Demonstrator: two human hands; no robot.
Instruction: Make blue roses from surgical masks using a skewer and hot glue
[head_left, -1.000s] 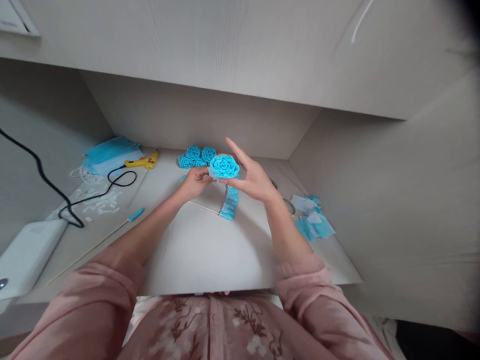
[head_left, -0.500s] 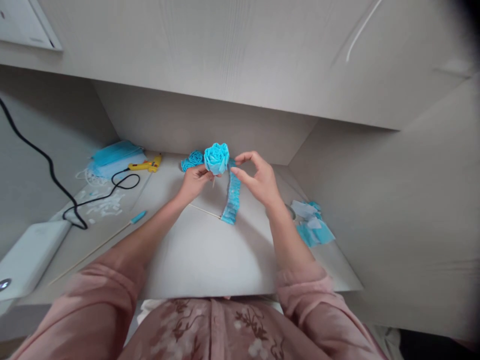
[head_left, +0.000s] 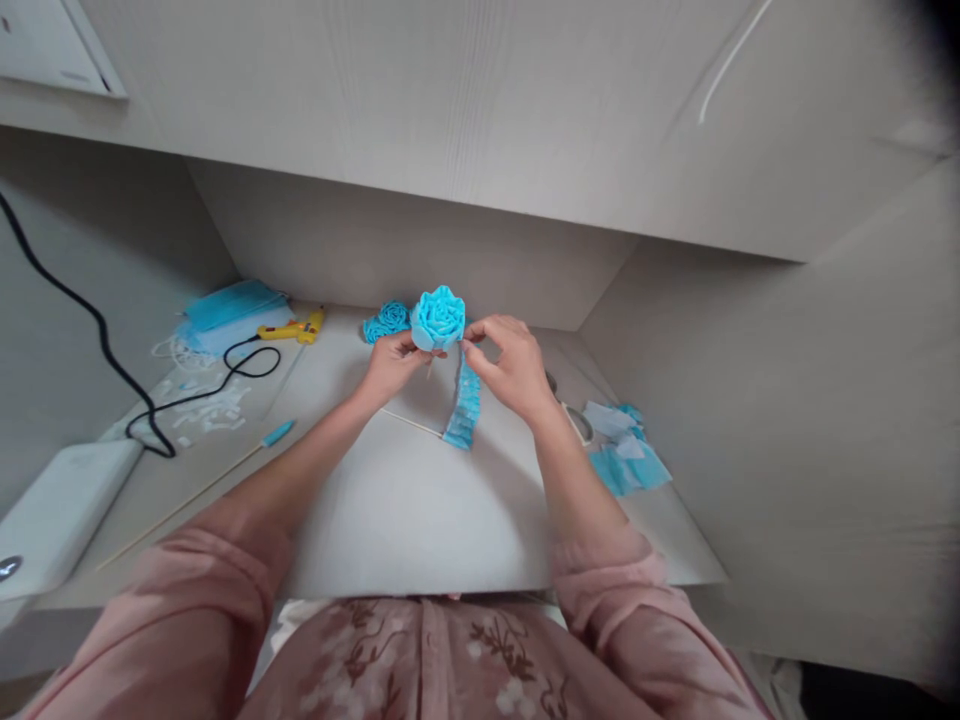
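Note:
A blue ruffled flower (head_left: 438,318) is held up over the desk, its petals facing up. From below, my left hand (head_left: 391,366) grips it at the base, and a bit of thin stick shows underneath. My right hand (head_left: 516,368) pinches the flower's right edge between thumb and forefinger. Beneath the hands, a crinkled blue strip (head_left: 463,408) lies on the desk, with a thin stick (head_left: 411,422) reaching its near end. Behind my left hand sit more blue flowers (head_left: 388,320), partly hidden by the held one.
To the left are blue face masks (head_left: 234,305), a yellow glue gun (head_left: 300,328) with a black cord, white scraps (head_left: 214,405), a blue-tipped stick (head_left: 202,490) and a white box-like device (head_left: 67,510). On the right lie a tape roll (head_left: 579,424) and blue pieces (head_left: 631,465). A panel (head_left: 450,120) overhangs the desk.
My right thumb and forefinger have closed in on the flower's right edge; they were apart beside it before. The flower has turned and shifted slightly right in my left hand.

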